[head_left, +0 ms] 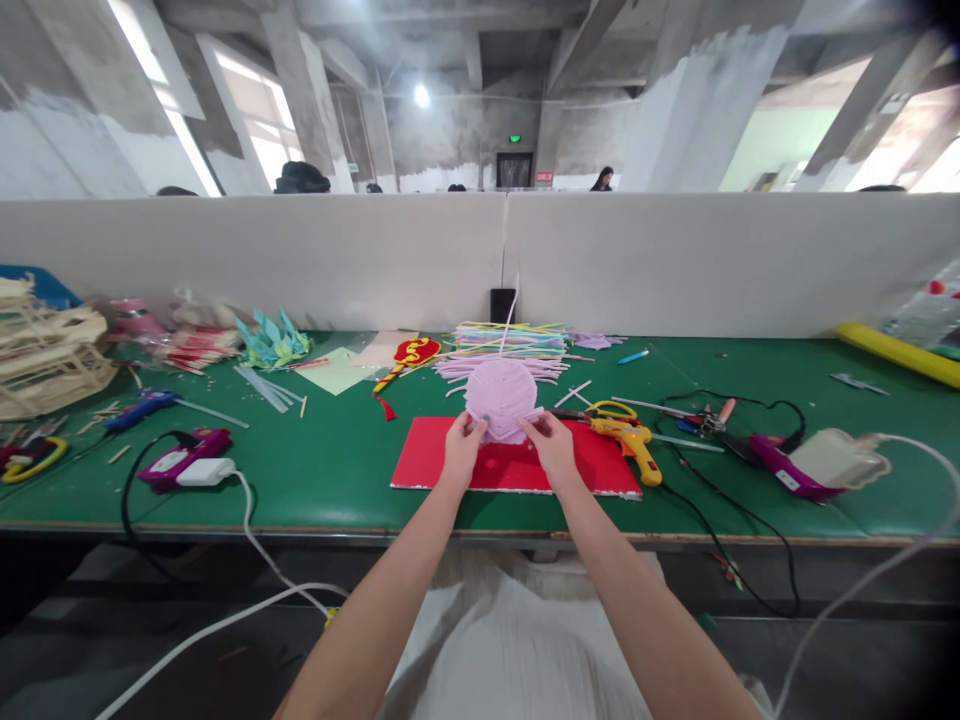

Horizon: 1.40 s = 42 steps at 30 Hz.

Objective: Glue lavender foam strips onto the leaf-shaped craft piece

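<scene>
Both hands on pink fan

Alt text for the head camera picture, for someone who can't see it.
The left hand and right hand hold a round pink paper piece by its lower edge over a red board on a green table. A yellow glue gun lies at the board's right edge.
</scene>
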Available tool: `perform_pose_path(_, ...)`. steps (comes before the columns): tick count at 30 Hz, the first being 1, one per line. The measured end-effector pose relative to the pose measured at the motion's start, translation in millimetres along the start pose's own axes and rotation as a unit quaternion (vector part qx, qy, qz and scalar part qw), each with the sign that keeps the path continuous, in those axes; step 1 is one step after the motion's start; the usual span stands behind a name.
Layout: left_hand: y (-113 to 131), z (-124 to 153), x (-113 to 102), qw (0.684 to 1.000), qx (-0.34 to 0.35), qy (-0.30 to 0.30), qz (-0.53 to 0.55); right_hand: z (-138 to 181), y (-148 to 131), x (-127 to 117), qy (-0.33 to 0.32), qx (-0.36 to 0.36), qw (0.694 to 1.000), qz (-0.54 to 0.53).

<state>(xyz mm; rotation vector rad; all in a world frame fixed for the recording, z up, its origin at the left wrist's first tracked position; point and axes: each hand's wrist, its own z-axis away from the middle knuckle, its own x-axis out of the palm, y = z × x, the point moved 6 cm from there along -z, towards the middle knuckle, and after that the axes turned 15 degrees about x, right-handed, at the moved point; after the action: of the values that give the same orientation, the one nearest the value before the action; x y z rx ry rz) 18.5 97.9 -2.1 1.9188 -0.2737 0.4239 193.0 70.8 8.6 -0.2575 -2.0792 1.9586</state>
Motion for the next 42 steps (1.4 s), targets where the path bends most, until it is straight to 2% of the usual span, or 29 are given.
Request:
perform_pose_path(14,-2,3,5,0.998,-0.035,-0.009,0.045,-4,7,-3,0.017,0.021,1.000,-0.004)
perform_pose_path(21,2,5,8,0.997,-0.046,-0.013,0.056,-6,11,-2,0.005,0.029,1.000,-0.008)
perform_pose_path(32,-7,1,-5,0.997,-0.053,0.053,0.016,-3,6,-1,-0.002,0.023,1.000,0.005)
perform_pose_path(42,-1,3,-6,0.998,-0.035,0.045,-0.013,-3,5,1,-0.011,0.026,1.000,-0.003)
